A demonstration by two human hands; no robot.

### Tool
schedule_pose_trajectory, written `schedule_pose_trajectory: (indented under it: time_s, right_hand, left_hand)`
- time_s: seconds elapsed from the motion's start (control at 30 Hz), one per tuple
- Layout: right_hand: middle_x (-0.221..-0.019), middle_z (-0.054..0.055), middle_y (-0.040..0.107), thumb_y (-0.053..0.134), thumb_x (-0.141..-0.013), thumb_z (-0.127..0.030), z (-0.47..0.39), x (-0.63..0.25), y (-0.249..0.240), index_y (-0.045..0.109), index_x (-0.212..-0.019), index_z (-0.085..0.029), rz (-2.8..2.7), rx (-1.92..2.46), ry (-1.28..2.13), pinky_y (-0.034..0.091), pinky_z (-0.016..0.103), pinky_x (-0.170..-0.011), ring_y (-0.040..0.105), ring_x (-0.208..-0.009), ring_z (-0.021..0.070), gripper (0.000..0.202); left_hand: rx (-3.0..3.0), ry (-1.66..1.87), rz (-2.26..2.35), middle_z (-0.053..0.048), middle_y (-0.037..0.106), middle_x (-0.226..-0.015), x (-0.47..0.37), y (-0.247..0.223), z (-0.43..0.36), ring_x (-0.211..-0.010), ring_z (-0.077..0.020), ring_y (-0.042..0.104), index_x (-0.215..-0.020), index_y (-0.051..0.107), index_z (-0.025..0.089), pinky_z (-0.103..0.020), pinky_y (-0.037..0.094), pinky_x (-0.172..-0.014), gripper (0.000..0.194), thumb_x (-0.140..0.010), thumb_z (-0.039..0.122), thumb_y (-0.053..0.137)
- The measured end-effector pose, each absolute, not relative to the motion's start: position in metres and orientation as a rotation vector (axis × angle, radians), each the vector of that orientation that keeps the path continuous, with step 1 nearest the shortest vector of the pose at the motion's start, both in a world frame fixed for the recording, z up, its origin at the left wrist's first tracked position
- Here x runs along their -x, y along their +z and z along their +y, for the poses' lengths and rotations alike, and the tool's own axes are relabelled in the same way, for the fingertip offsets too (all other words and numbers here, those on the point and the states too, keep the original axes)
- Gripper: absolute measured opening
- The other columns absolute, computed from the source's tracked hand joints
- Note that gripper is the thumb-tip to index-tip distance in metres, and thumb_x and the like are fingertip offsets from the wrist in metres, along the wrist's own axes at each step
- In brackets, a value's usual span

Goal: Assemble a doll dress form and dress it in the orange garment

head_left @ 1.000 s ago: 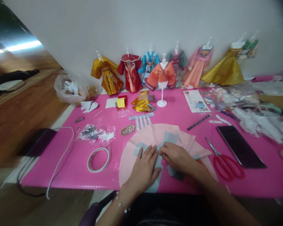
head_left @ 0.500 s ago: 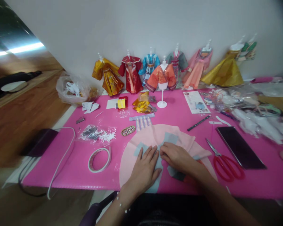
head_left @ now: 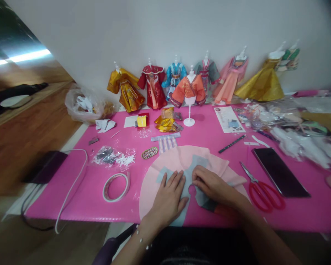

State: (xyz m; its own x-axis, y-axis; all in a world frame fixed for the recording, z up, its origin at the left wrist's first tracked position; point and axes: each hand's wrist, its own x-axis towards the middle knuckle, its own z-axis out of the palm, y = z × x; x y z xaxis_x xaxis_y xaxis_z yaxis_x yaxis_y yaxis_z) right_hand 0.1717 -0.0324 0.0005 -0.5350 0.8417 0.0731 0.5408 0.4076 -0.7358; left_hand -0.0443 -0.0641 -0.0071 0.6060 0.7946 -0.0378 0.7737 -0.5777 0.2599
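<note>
A round piece of pale pink cloth [head_left: 149, 184] lies near the front edge of the pink table. Grey-blue fabric [head_left: 200, 161] rests on top of it, with a curved cut through which the pink surface shows. Flat on both fabrics, with its fingers spread, is my left hand [head_left: 169, 197]. My right hand [head_left: 211, 184] has its fingers curled together at the grey-blue fabric's inner edge, pinching that fabric. Its fingertips are partly hidden.
Red-handled scissors [head_left: 264, 195] and a black phone [head_left: 281, 173] lie to the right. A tape roll [head_left: 116, 187] is on the left. Dressed doll stands [head_left: 189, 88] line the back. Plastic bags [head_left: 287, 121] are piled at the right.
My right hand has shifted slightly right, away from my left hand, exposing more of the grey-blue fabric and the curved cut. My left hand has stayed in place.
</note>
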Motion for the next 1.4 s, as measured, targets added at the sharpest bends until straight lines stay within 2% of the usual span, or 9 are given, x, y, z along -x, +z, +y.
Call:
schedule_pose_trajectory:
  time_s: [0.37, 0.43, 0.53, 0.63, 0.7, 0.83, 1.07, 1.3, 1.4]
  right_hand:
    - [-0.082, 0.000, 0.052, 0.046, -0.097, -0.021, -0.032, -0.186, 0.013, 0.050, -0.085, -0.021, -2.020, 1.176, 1.168, 0.042, 0.027, -0.068, 0.049, -0.074, 0.0148, 0.013]
    - [-0.082, -0.001, 0.052, 0.047, -0.096, -0.021, -0.034, -0.185, 0.020, 0.051, -0.084, -0.021, -2.011, 1.155, 1.205, 0.041, 0.026, -0.067, 0.049, -0.074, 0.0147, 0.013]
    - [-0.083, -0.001, 0.053, 0.048, -0.095, -0.016, -0.038, -0.180, 0.032, 0.051, -0.084, -0.021, -2.045, 1.116, 1.194, 0.040, 0.026, -0.070, 0.049, -0.076, 0.0145, 0.012]
    - [-0.085, -0.001, 0.053, 0.049, -0.094, -0.013, -0.041, -0.174, 0.040, 0.051, -0.084, -0.021, -2.081, 1.080, 1.160, 0.040, 0.025, -0.071, 0.050, -0.077, 0.0139, 0.012]
    - [-0.085, -0.001, 0.054, 0.049, -0.094, -0.013, -0.042, -0.172, 0.041, 0.052, -0.085, -0.021, -2.094, 1.073, 1.142, 0.041, 0.025, -0.071, 0.051, -0.077, 0.0136, 0.012]
    - [-0.085, -0.001, 0.056, 0.052, -0.091, -0.012, -0.043, -0.170, 0.039, 0.055, -0.085, -0.021, -2.083, 1.082, 1.127, 0.042, 0.025, -0.071, 0.052, -0.077, 0.0138, 0.011]
    - [-0.082, 0.000, 0.061, 0.054, -0.091, -0.020, -0.041, -0.169, 0.040, 0.061, -0.084, -0.020, -1.856, 1.174, 1.196, 0.044, 0.026, -0.069, 0.055, -0.076, 0.0151, 0.010]
    - [-0.076, -0.002, 0.056, 0.055, -0.090, -0.022, -0.039, -0.164, 0.038, 0.058, -0.078, -0.019, -1.855, 1.212, 1.182, 0.041, 0.024, -0.063, 0.051, -0.069, 0.0128, 0.012]
    - [-0.077, -0.002, 0.055, 0.052, -0.090, -0.019, -0.036, -0.163, 0.031, 0.056, -0.078, -0.020, -1.915, 1.298, 1.096, 0.041, 0.024, -0.063, 0.051, -0.068, 0.0125, 0.012]
  left_hand:
    - [-2.550, 0.292, 1.253, -0.017, 0.040, -0.155, 0.049, -0.005, -0.066, -0.144, -0.0333, 0.033, -0.146, 0.038, 0.015, -0.062, 0.024, -0.116, 0.059, -0.093, 0.034, 0.056]
    - [-2.513, 0.465, 1.243, -0.017, 0.051, -0.146, 0.048, 0.002, -0.067, -0.138, -0.0326, 0.042, -0.136, 0.049, 0.015, -0.061, 0.026, -0.115, 0.046, -0.093, 0.030, 0.056]
    - [-2.349, 0.754, 1.254, -0.012, 0.067, -0.112, 0.041, 0.016, -0.069, -0.109, -0.0276, 0.060, -0.113, 0.063, 0.017, -0.050, 0.043, -0.101, 0.023, -0.091, 0.026, 0.058]
    - [-2.133, 0.879, 1.296, -0.007, 0.065, -0.087, 0.030, 0.026, -0.067, -0.087, -0.0238, 0.061, -0.092, 0.065, 0.019, -0.039, 0.049, -0.080, 0.008, -0.086, 0.024, 0.063]
    - [-2.031, 0.916, 1.307, -0.004, 0.063, -0.080, 0.023, 0.028, -0.065, -0.083, -0.0227, 0.059, -0.082, 0.064, 0.020, -0.037, 0.047, -0.076, 0.002, -0.083, 0.019, 0.062]
    - [-1.874, 0.979, 1.285, -0.002, 0.060, -0.073, 0.017, 0.023, -0.062, -0.078, -0.0204, 0.058, -0.070, 0.059, 0.021, -0.033, 0.045, -0.073, 0.012, -0.080, 0.014, 0.059]
    - [-1.489, 1.106, 1.221, 0.000, 0.057, -0.070, 0.016, 0.018, -0.063, -0.071, -0.0160, 0.056, -0.066, 0.061, 0.019, -0.028, 0.044, -0.068, 0.016, -0.081, 0.020, 0.062]
    - [-1.438, 1.124, 1.238, 0.001, 0.059, -0.069, 0.016, 0.014, -0.063, -0.070, -0.0155, 0.055, -0.067, 0.066, 0.019, -0.028, 0.045, -0.069, 0.016, -0.082, 0.024, 0.065]
    - [-1.511, 1.070, 1.268, -0.002, 0.064, -0.077, 0.018, 0.009, -0.064, -0.075, -0.0178, 0.060, -0.079, 0.073, 0.019, -0.030, 0.047, -0.071, 0.015, -0.087, 0.026, 0.063]
